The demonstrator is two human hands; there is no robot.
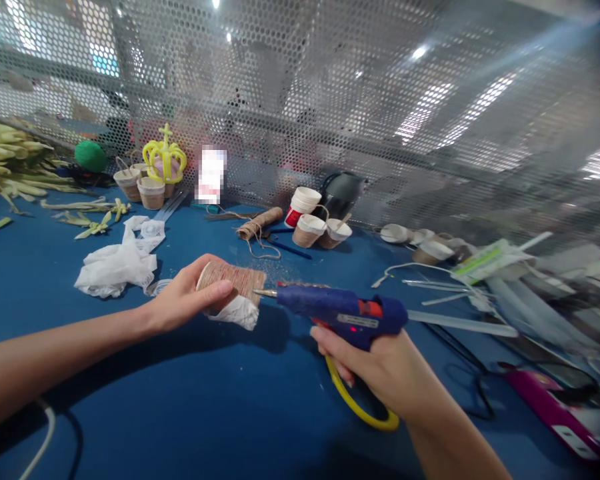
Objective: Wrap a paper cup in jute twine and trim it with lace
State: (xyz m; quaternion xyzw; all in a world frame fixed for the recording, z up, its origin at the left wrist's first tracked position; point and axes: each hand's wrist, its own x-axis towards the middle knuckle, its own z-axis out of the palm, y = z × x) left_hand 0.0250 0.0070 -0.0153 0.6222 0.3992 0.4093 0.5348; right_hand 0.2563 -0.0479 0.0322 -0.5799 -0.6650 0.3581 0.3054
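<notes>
My left hand (187,290) grips a small paper cup (240,283) tipped on its side. Brown twine is wound around the cup, and a strip of white cloth or lace shows along its lower edge. In my right hand (367,360) is a blue hot glue gun (330,307), its red light lit and a clear glue stick (463,323) coming out of its back. The metal nozzle points left and meets, or nearly meets, the twine-covered side. Below my right hand hangs a yellow handle loop (365,407), seemingly of scissors; whether my fingers hold it is hard to tell.
White lace (115,267) lies bunched on the blue table (205,413). A twine roll (260,223) and several wrapped cups (310,230) stand behind. A yellow crown (165,157) sits at back left. Glue sticks and a purple power strip (555,407) are at right, before a perforated metal screen (280,100).
</notes>
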